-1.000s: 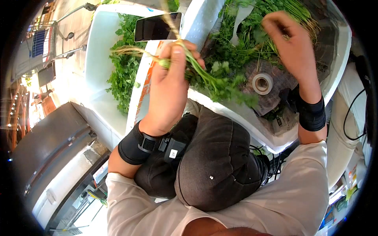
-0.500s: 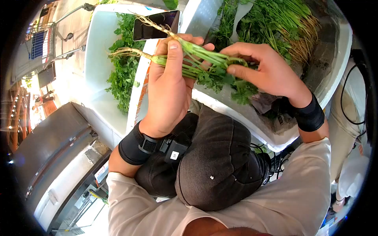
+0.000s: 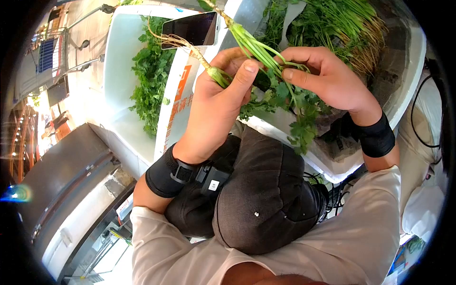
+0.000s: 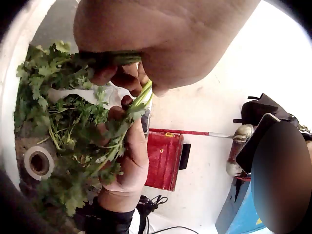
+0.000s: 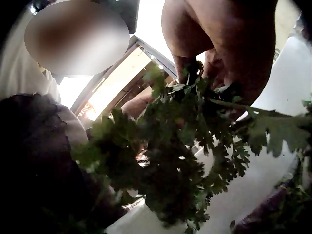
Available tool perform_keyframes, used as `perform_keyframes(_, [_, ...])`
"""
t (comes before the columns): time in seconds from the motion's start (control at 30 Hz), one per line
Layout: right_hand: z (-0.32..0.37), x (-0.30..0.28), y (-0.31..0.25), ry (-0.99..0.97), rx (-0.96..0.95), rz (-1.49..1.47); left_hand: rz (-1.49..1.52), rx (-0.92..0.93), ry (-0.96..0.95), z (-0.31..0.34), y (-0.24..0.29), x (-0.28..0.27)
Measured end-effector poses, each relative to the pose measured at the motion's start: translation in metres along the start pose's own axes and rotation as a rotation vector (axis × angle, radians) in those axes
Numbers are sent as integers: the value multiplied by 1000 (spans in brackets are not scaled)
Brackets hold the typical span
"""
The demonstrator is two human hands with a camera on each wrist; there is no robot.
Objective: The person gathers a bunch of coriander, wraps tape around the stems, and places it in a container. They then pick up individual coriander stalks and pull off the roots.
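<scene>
My left hand (image 3: 213, 107) grips a cilantro plant (image 3: 217, 76), its pale root sticking out to the upper left past the thumb. A second cilantro plant (image 3: 249, 42) slants across above it, root upward. My right hand (image 3: 335, 83) pinches that plant's thin stems between thumb and forefinger, close to the left fingertips. Loose cilantro leaves (image 3: 304, 130) hang below both hands, over the foam box's near edge. In the right wrist view dark foliage (image 5: 165, 151) hides much of the fingers. The left wrist view shows the right hand (image 4: 129, 163) behind leafy stems.
A foam box (image 3: 413, 71) in front holds a bundle of rooted cilantro (image 3: 351, 28), and a tape roll (image 4: 39, 163) lies inside. To the left, another white box (image 3: 116, 85) contains cilantro leaves (image 3: 152, 80). A phone (image 3: 190, 31) rests over its edge.
The right hand came left from over the box's bundle to the stems by the left hand. The upper plant has since shifted rightward and turned root-up; the left hand moved slightly right.
</scene>
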State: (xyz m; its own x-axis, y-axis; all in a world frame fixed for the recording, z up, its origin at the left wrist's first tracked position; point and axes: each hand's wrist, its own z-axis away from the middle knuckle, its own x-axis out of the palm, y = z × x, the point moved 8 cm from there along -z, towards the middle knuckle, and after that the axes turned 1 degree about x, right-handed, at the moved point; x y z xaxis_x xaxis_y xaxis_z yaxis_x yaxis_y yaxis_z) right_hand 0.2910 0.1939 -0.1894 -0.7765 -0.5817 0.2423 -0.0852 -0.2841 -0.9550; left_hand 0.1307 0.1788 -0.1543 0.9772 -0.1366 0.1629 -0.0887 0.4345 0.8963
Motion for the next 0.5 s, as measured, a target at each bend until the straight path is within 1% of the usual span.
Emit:
perform_keyframes(0.1, [0, 4, -1, -17, 5, -8, 12, 8, -20, -1, -4, -2])
perform_keyframes(0.17, [0, 6, 0, -37, 14, -4, -121, 22, 18, -2, -6, -6])
perform_keyframes(0.2, [0, 7, -5, -34, -58, 46, -120, 20, 17, -2, -5, -5])
perform_keyframes(0.23, [1, 8, -10, -31, -132, 96, -195, 40, 16, -1, -1, -4])
perform_keyframes(0.27, [1, 8, -9, -31, -132, 95, -270, 58, 14, -1, 2, -2])
perform_keyframes(0.37, [-1, 5, -8, -37, -111, 136, -269, 33, 7, -1, 0, -2])
perform_keyframes(0.43, [-2, 1, -2, -26, -8, 43, -291, 33, 6, -1, 0, -6])
perform_keyframes(0.5, [-2, 0, -1, -28, -3, 11, -314, 34, 2, -1, 0, -6])
